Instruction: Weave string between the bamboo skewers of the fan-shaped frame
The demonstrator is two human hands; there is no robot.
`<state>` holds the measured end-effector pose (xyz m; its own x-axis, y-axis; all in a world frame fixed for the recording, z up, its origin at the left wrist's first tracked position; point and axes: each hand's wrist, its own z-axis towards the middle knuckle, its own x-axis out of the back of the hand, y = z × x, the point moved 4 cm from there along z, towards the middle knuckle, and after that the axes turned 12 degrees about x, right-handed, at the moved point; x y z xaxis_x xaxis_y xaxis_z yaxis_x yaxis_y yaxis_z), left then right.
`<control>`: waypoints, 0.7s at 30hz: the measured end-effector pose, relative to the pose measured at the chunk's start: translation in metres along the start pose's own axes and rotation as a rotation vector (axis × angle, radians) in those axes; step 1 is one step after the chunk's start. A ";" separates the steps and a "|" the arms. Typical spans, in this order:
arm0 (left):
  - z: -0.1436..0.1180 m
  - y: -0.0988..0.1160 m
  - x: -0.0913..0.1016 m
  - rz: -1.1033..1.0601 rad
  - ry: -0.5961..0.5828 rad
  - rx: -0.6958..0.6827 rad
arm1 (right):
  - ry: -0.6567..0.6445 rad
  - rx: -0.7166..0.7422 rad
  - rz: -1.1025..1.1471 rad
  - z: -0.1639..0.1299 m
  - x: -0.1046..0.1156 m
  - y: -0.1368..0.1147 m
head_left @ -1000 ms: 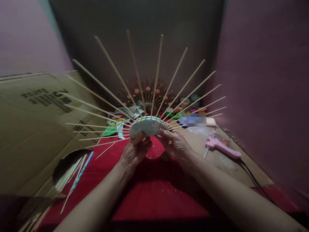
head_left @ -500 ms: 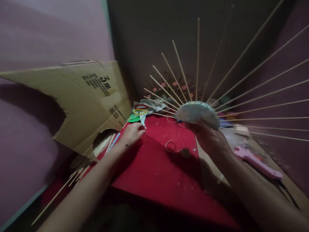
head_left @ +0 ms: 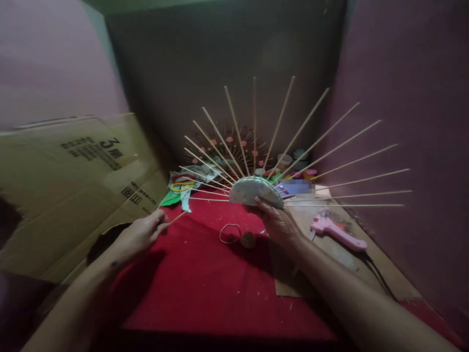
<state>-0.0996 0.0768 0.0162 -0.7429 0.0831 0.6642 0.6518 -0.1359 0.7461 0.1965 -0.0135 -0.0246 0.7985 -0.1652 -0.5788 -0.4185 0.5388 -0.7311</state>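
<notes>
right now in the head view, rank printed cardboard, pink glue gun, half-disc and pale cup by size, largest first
1. Printed cardboard
2. Pink glue gun and half-disc: too alike to rank
3. Pale cup

And there it is on the left, on the big brown corrugated-cardboard sheet (head_left: 44, 181): a bold black numeral "3" (head_left: 107, 143), with the Chinese character "层" (head_left: 114, 154) right beside it, both on a tilt! Left of those sits a block of small black printed lines (head_left: 78, 148), too blurred to read. Lower down come two square dark printed symbols (head_left: 131, 195), their detail unclear, and next to them a row of tiny print (head_left: 143, 194), also illegible.
</notes>
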 end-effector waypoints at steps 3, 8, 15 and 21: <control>-0.031 0.054 -0.008 0.065 -0.122 -0.411 | -0.034 0.031 -0.095 0.001 0.004 -0.002; -0.068 0.136 -0.031 0.207 0.083 -0.842 | -0.025 0.082 -0.284 -0.006 0.000 -0.021; -0.081 0.181 -0.046 0.399 0.266 -0.951 | -0.086 0.114 -0.244 -0.011 -0.011 -0.035; -0.083 0.187 -0.052 0.540 0.342 -1.011 | -0.078 0.127 -0.231 -0.008 -0.013 -0.033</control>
<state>0.0479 -0.0351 0.1174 -0.5116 -0.4697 0.7195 0.5911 -0.8001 -0.1021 0.1966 -0.0359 0.0043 0.8997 -0.2342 -0.3683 -0.1673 0.5943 -0.7866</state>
